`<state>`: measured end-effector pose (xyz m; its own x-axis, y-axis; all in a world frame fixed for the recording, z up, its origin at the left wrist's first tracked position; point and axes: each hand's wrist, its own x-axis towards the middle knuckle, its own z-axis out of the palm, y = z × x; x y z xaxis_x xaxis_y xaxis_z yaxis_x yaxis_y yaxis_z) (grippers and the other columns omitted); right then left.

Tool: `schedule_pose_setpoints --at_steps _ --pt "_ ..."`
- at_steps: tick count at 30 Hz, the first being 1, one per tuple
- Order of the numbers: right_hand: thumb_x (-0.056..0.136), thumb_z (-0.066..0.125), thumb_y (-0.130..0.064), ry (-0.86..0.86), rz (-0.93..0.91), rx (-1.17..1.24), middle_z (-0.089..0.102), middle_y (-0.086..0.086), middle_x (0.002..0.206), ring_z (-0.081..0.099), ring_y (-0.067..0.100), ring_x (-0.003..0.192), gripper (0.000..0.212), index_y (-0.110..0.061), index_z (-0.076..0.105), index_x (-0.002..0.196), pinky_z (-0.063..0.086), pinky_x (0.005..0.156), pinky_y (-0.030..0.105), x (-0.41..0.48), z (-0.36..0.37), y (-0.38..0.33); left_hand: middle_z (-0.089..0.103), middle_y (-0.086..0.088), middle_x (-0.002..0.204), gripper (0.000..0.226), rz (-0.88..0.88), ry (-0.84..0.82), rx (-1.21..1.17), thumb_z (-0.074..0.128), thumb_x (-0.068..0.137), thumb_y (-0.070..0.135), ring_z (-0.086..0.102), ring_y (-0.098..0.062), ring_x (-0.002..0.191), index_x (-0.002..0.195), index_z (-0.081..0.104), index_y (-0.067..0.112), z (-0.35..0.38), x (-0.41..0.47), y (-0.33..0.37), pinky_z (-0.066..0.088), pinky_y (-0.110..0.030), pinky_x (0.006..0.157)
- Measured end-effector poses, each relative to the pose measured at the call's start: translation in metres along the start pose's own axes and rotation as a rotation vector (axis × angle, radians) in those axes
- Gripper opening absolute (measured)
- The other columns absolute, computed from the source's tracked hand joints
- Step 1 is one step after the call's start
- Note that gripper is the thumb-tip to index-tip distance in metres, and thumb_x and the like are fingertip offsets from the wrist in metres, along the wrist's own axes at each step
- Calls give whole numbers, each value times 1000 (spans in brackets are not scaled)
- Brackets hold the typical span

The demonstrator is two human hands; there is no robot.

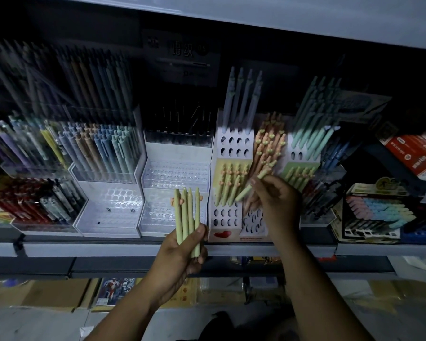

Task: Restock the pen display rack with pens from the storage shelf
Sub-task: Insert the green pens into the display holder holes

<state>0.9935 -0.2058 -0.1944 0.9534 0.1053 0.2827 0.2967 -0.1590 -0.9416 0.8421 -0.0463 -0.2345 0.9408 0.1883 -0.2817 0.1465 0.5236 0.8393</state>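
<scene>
My left hand [182, 249] grips a bunch of pale green pens [187, 215] upright, in front of the shelf edge. My right hand [276, 203] pinches one pale green pen [252, 184] at a slant, just above the white stepped pen rack [225, 215] with round holes. Several green pens with orange heart clips [228, 183] stand in the rack's lower left tier. Orange pens [268, 146] fill the column beside them, partly hidden behind my right hand. Grey-blue pens [241, 97] stand in the rack's top row.
Clear acrylic holders [175, 178] to the left have open holes; further left are holders full of coloured pens [101, 146] and red and black pens [35, 200]. Mint pens [312, 124] and boxed stock [371, 212] stand on the right. Cardboard boxes [49, 294] lie below the shelf.
</scene>
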Motion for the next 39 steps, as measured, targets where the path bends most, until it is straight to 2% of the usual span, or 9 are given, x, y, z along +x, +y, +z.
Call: schedule_pose_setpoints --at_steps 4,7,10,15,19,23,29,33,39 --pt "93 74 -24 100 -136 -228 65 -4 60 63 9 51 22 -14 67 76 54 54 32 2 5 20 43 -10 63 36 11 34 -24 72 89 31 41 -14 48 109 53 8 -1 1 1 29 -21 38" --pt "93 73 -27 75 -175 -303 65 -6 63 65 9 57 22 -16 64 77 55 57 36 3 11 32 42 -12 62 39 31 49 -36 73 87 31 39 -14 46 113 55 7 -1 0 2 28 -21 39" --pt "93 73 -23 61 -193 -330 64 -7 64 64 7 60 23 -15 62 75 52 57 31 2 17 35 42 -12 61 38 36 55 -26 73 88 31 37 -15 47 112 55 7 -2 -1 2 27 -23 40" --pt "93 73 -23 28 -258 -440 49 -12 58 50 3 55 36 -22 48 68 39 54 22 2 18 29 42 -12 61 35 18 63 -12 72 90 30 36 -17 46 111 56 6 -5 -2 2 29 -23 40" --pt "95 70 -29 -53 -247 -590 54 -5 63 56 17 58 33 -24 46 73 44 55 28 5 19 28 42 -12 60 31 15 70 -13 70 93 26 37 -16 46 112 56 6 -4 -3 4 31 -23 39" --pt "97 64 -35 -119 -176 -714 67 7 82 65 26 70 22 -14 58 91 57 62 38 8 23 37 43 -12 60 30 25 70 0 68 94 25 39 -15 45 112 56 5 -3 -3 6 32 -22 38" --pt "98 62 -33 -169 -147 -778 66 11 82 65 29 67 23 -11 57 95 57 64 41 6 24 39 44 -10 61 31 43 79 6 69 93 25 41 -16 49 113 57 4 -2 -2 6 33 -24 41" --pt "97 65 -31 -203 -103 -796 66 13 85 65 33 74 24 -8 60 98 60 66 45 12 26 39 44 -10 61 30 50 79 6 69 93 24 42 -16 50 113 58 4 -2 -2 6 33 -25 42" --pt "97 62 -29 -247 -73 -749 66 10 88 68 30 72 14 -15 59 98 59 69 43 16 25 36 44 -11 61 27 56 74 22 67 96 23 41 -16 48 112 58 4 -1 -3 5 33 -25 42"
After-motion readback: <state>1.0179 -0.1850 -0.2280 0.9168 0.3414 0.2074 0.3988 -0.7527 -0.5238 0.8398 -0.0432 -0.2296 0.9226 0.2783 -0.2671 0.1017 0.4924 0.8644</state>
